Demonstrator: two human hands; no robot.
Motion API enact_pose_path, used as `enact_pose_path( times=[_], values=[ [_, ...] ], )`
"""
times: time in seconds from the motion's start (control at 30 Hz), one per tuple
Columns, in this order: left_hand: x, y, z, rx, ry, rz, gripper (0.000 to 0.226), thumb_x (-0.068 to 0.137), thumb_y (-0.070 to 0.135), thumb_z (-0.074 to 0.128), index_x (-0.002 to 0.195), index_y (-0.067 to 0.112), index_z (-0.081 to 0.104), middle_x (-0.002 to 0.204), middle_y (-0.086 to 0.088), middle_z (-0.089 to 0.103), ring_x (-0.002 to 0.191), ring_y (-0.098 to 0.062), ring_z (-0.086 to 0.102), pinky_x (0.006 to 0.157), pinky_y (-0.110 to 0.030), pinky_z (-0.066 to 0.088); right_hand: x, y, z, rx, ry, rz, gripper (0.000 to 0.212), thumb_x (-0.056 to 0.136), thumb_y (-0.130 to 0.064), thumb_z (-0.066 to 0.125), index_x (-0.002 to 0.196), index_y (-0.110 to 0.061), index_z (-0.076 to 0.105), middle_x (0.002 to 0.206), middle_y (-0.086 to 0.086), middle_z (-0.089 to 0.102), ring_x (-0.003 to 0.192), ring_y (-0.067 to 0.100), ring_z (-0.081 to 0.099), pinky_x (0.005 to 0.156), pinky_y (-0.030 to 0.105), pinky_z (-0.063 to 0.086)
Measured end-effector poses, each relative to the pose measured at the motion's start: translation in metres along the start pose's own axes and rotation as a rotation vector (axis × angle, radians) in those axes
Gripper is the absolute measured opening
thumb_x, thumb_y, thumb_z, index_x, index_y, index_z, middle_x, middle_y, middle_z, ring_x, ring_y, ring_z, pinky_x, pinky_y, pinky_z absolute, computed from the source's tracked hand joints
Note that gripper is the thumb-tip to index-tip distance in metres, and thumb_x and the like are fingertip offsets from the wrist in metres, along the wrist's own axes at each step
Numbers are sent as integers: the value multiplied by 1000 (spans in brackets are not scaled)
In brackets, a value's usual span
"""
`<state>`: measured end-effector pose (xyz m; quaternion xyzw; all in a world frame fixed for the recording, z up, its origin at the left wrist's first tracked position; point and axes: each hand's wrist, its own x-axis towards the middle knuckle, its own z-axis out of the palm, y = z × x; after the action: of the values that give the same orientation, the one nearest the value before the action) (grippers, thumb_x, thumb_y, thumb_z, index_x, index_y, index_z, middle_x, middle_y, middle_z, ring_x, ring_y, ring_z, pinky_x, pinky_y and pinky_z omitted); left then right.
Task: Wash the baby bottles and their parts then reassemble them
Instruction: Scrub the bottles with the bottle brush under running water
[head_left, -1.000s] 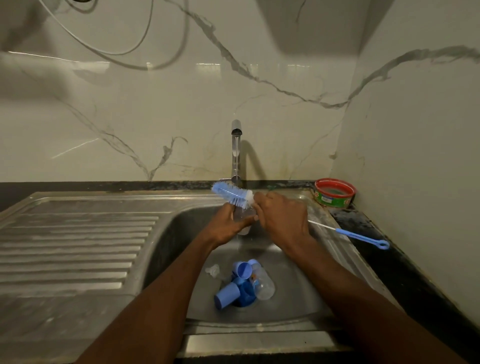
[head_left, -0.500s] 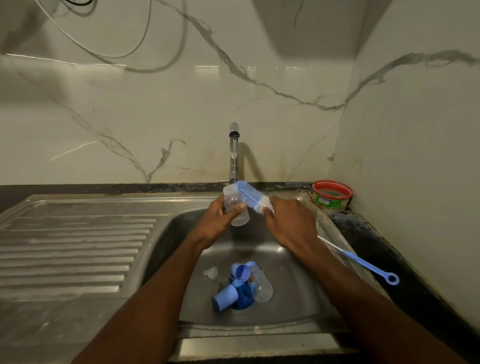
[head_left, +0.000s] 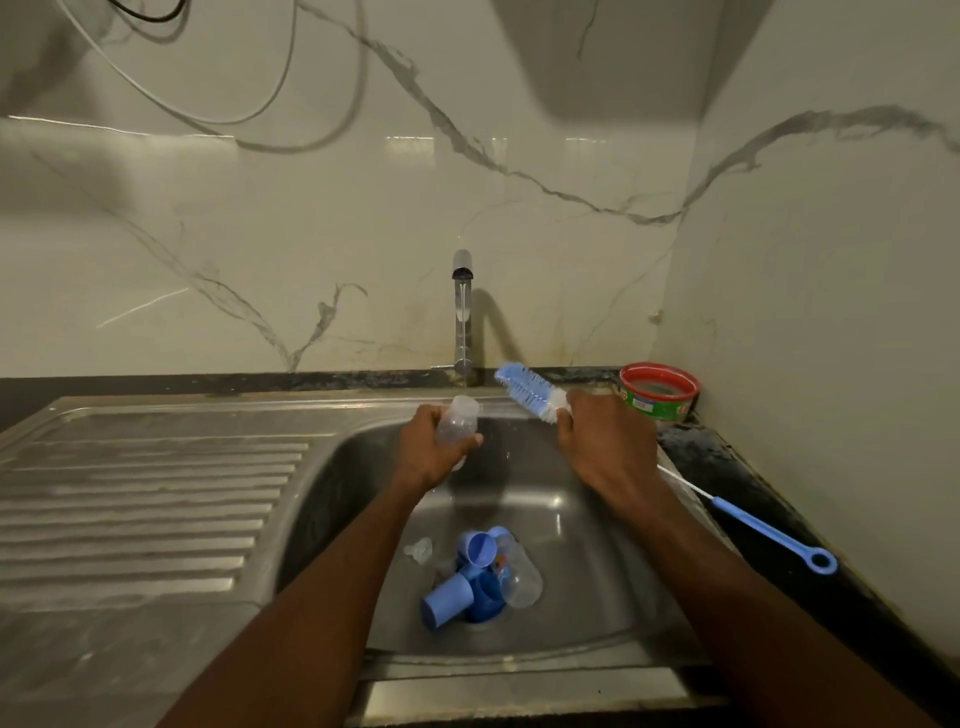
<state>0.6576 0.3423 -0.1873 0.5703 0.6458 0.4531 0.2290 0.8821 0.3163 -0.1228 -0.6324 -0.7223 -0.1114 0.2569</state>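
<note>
Over the steel sink (head_left: 597, 525), the left hand (head_left: 434, 449) curls round a clear plastic bottle (head_left: 457, 423), its lower half hidden by the fingers. The right hand (head_left: 602, 447) grips a bottle brush (head_left: 527, 389) where the blue bristles meet the wire stem; the loop-ended handle juts out to the right. In the basin lie blue caps (head_left: 452, 597) and a second clear bottle (head_left: 517, 574), partly overlapping; a translucent teat (head_left: 420, 548) is hard to make out.

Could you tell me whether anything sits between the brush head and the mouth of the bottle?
Nothing visible does. The brush in the right hand points toward the bottle in the left hand, with only open air between.
</note>
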Motion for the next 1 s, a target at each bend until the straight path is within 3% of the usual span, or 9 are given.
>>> enact_pose_path(
  times=[0.1,0.23,0.37,0.47,0.57,0.63,0.73,0.87,1.0],
  values=[
    [-1,-5,8,-89,-33,-82,54,86,33,80,130,15,54,127,-8,63,103,-16,59,72,-23,48,-1,-2,3,-14,-9,-32,25,97,-42,53,110,-25,64,99,3,70,85,24,66,62,33,42],
    [6,-7,7,-86,-2,-32,61,81,34,84,132,13,57,127,-8,66,110,-20,63,90,-35,56,-1,-4,5,-23,3,-34,24,97,-41,53,110,-24,64,99,4,70,87,26,67,64,33,41],
    [6,-5,6,-115,12,-42,66,80,29,85,135,13,51,131,-7,63,116,-21,61,96,-38,54,-3,-3,5,-47,6,-42,25,96,-41,53,110,-23,65,99,5,70,88,27,67,64,33,40],
    [5,-5,2,139,40,100,61,78,27,87,129,17,55,121,0,62,113,-18,59,95,-35,50,-2,-1,1,-92,-23,-19,24,95,-39,56,109,-23,67,101,4,70,90,25,67,64,30,36],
    [4,-2,-6,775,-32,337,60,76,31,85,128,33,55,133,2,57,130,-23,47,110,-52,37,0,4,-2,-196,-109,-52,25,93,-40,57,110,-24,69,106,3,69,96,24,67,66,30,36],
    [2,5,-10,1035,-98,418,62,78,26,82,132,36,53,142,3,51,139,-23,36,118,-58,21,1,7,-1,-262,-173,-101,27,92,-41,60,110,-24,68,106,1,69,97,22,67,67,30,38],
    [0,16,-12,1167,-87,531,64,77,19,83,132,35,54,144,3,51,142,-21,35,122,-61,10,3,11,-1,-319,-207,-110,29,86,-43,70,108,-25,70,101,0,69,93,20,67,65,31,41],
    [-1,25,-11,1219,-105,557,64,77,18,83,133,32,55,146,1,50,144,-22,34,123,-60,7,6,16,-3,-336,-216,-152,32,85,-46,70,110,-25,70,103,1,68,94,21,66,67,30,41],
    [7,12,-14,1018,-68,554,65,78,21,83,136,29,54,143,0,53,138,-22,42,122,-51,21,5,13,-3,-223,-206,-182,40,84,-54,65,114,-28,70,106,1,69,95,22,65,69,30,42]
  ],
)
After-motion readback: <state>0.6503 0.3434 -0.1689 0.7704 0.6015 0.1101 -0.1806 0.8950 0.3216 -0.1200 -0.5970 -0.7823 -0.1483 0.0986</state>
